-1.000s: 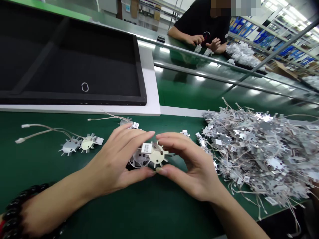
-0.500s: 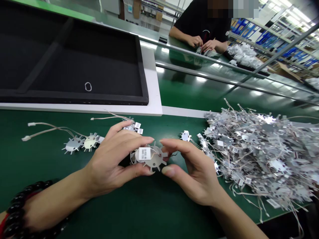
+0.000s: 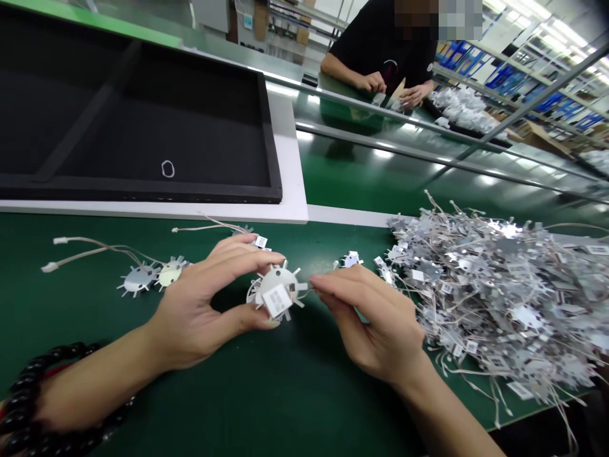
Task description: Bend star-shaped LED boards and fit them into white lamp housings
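Wrapping the wrist behind the grip is a string of smooth, round black beads (image 3: 28, 397). Far up and left of the grip sits a flat black tray (image 3: 273, 162) with straight raised sides, on a smooth white board (image 3: 294, 158). Left of the grip, two flat spiky rounds (image 3: 155, 278), one silver and one creamy, lie side by side on the shiny green table (image 3: 304, 406), with thin pale wires ending in white plugs.

The left hand (image 3: 214, 295) is bent like a letter C. Its thumb and finger are well apart, with a pale, flat spiky disc (image 3: 280, 279) held by its top and bottom edges. A square white paper label (image 3: 277, 301) is on the front, and more spikes and a curved edge show behind.

Just right of the disc, the right hand (image 3: 373, 314) has its thumb and pointing finger pinched close; I cannot tell if a thin wire is between them. Past those fingertips, a small silver round (image 3: 351, 259) lies flat. Far right of the grip is a big messy heap (image 3: 504, 298) of shiny, spiky silver pieces, tangled wires and white labels.
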{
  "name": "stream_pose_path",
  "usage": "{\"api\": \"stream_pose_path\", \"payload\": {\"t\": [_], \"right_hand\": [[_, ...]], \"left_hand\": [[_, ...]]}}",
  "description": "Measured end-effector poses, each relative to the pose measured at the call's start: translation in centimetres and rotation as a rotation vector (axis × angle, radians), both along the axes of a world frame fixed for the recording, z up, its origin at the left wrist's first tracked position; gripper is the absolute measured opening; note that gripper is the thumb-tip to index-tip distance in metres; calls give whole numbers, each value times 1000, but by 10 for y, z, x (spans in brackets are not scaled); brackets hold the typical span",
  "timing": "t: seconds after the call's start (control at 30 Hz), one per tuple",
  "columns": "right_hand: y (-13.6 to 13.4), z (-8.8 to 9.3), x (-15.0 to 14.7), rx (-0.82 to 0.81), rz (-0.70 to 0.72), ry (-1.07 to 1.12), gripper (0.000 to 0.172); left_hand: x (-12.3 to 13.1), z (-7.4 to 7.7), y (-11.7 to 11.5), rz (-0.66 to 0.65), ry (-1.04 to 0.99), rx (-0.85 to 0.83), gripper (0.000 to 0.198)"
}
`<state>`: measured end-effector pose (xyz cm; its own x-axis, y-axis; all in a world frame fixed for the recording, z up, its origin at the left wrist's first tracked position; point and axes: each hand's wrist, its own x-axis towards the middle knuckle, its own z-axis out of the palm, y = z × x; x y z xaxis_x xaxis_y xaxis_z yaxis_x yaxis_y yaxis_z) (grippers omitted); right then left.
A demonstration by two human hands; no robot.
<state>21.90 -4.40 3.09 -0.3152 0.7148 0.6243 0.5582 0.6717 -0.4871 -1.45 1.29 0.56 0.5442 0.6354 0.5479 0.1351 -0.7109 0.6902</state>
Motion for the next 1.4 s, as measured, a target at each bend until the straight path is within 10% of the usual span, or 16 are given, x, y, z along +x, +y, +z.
{"api": "stream_pose_path", "payload": {"t": [0.33, 0.93, 1.4], "right_hand": [[6, 0, 4, 67, -66, -159, 10], [8, -13, 8, 62, 100, -423, 35], [7, -17, 5, 71, 78, -419, 38]], "left_hand": [[-3, -6, 15, -79, 110, 82, 34], [-12, 6, 29, -123, 351, 543, 24], [-14, 1, 30, -126, 353, 472, 27]]}}
